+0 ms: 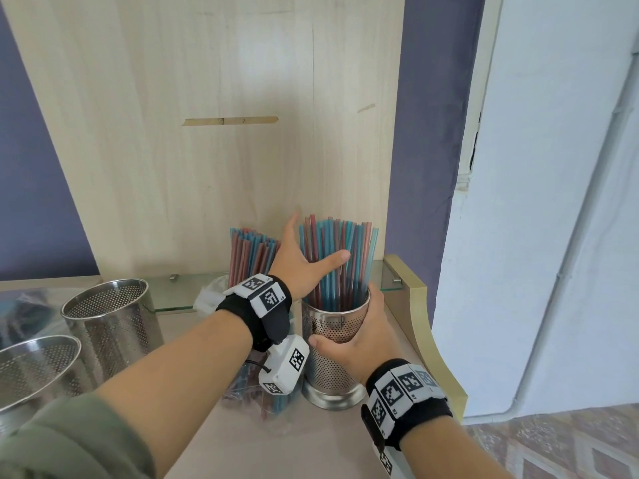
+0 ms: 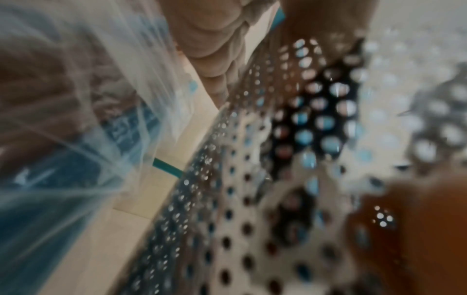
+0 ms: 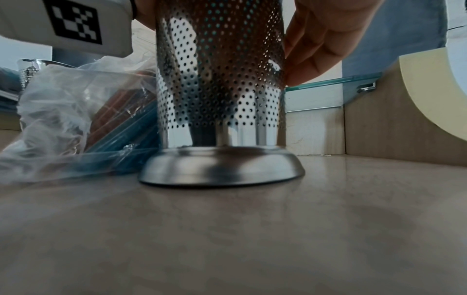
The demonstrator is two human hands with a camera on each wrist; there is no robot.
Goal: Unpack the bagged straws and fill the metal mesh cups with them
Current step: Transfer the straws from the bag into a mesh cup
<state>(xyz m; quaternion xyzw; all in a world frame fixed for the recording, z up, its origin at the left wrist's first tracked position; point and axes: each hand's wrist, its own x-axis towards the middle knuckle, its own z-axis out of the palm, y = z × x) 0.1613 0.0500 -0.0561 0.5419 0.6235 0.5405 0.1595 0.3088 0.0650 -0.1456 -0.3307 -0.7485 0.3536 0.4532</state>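
Note:
A perforated metal cup (image 1: 332, 361) full of blue and red straws (image 1: 340, 243) stands upright on the table near its right end. My right hand (image 1: 349, 335) grips the cup's wall just under the rim; in the right wrist view its fingers (image 3: 316, 44) curl round the cup (image 3: 220, 79). My left hand (image 1: 316, 242) is spread open against the straw bundle, thumb across the front and fingers up behind. A clear bag of straws (image 1: 256, 395) lies on the table left of the cup, beneath my left wrist. The left wrist view shows the cup wall (image 2: 252, 189) and the bag (image 2: 76, 119), both blurred.
Behind my left wrist stands another bunch of straws (image 1: 250, 254), its holder hidden. Two empty mesh cups (image 1: 110, 316) (image 1: 31, 368) stand at the left. A glass shelf (image 1: 389, 276) and a wooden back panel lie behind; a curved wooden side piece (image 1: 427, 326) bounds the table's right.

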